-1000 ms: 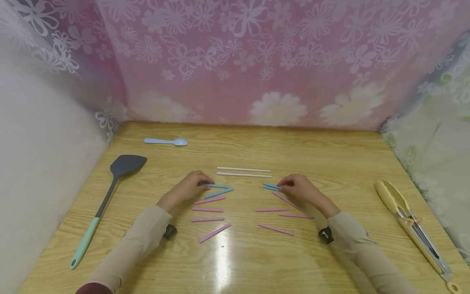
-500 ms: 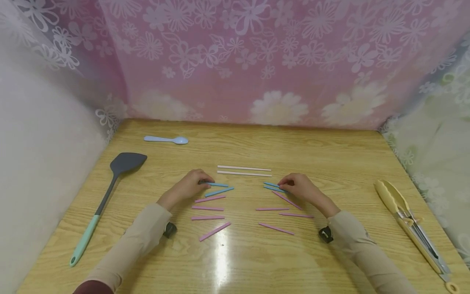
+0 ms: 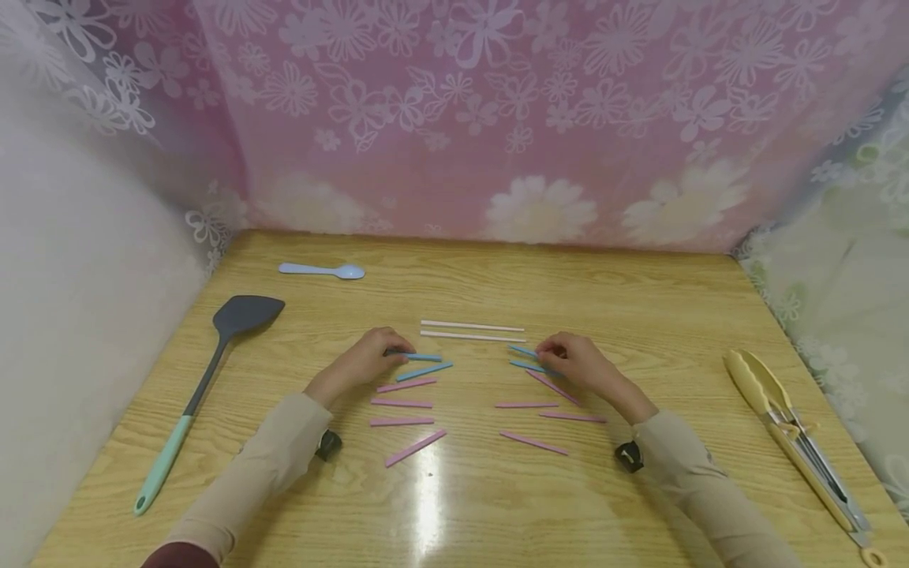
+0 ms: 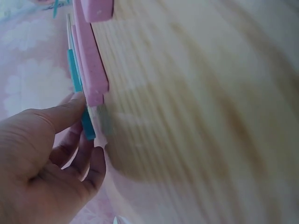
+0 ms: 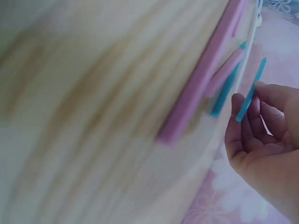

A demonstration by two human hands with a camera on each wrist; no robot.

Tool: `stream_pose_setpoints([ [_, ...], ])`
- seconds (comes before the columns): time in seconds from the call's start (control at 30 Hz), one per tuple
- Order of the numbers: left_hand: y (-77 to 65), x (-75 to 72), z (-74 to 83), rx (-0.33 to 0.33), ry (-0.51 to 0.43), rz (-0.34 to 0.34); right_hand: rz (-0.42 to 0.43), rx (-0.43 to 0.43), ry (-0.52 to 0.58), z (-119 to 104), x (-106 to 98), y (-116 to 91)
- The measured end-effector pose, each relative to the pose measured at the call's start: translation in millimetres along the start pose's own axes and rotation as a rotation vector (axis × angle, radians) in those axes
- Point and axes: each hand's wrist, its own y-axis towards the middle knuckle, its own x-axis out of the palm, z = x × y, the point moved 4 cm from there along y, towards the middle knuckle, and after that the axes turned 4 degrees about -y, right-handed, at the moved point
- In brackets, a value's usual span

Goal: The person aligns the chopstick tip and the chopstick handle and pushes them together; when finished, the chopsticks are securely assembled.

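Note:
My left hand [image 3: 365,359] pinches a blue chopstick piece [image 4: 88,125] between thumb and fingers, low over the table. A second blue piece [image 3: 424,371] lies just in front of it. Across the middle, my right hand [image 3: 584,363] pinches another blue chopstick piece [image 5: 247,101] with a narrow tip, raised off the wood in the right wrist view. Below that hand, one more blue piece [image 3: 527,366] rests on the table. Several pink pieces lie nearer me, in a left group [image 3: 402,403] and a right group [image 3: 527,405]. Beyond the hands are two long white chopsticks [image 3: 472,325], side by side.
A dark spatula [image 3: 245,315] with a mint handle lies at the left. Behind it is a pale blue spoon [image 3: 321,270]. Yellow-tipped tongs [image 3: 795,434] lie along the right side. Floral cloth [image 3: 454,118] hangs behind the wooden table [image 3: 625,292].
My right hand has separated one blue piece from the other and lifted it slightly; the other now lies on the table. My left hand stays nearly still, holding its blue piece.

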Motion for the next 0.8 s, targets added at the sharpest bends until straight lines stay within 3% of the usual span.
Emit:
stream_pose_setpoints([
  [0.3, 4.3, 7.0, 17.7, 0.105, -0.008, 0.069, 0.084, -0.129, 0.058, -33, 1, -1],
  [0.57, 6.6, 5.4, 38.7, 0.128, -0.037, 0.082, 0.114, -0.17, 0.126, -59, 1, -5],
  [0.8, 7.3, 6.8, 43.5, 0.139, -0.049, 0.08, 0.124, -0.211, 0.132, -64, 2, -3],
])
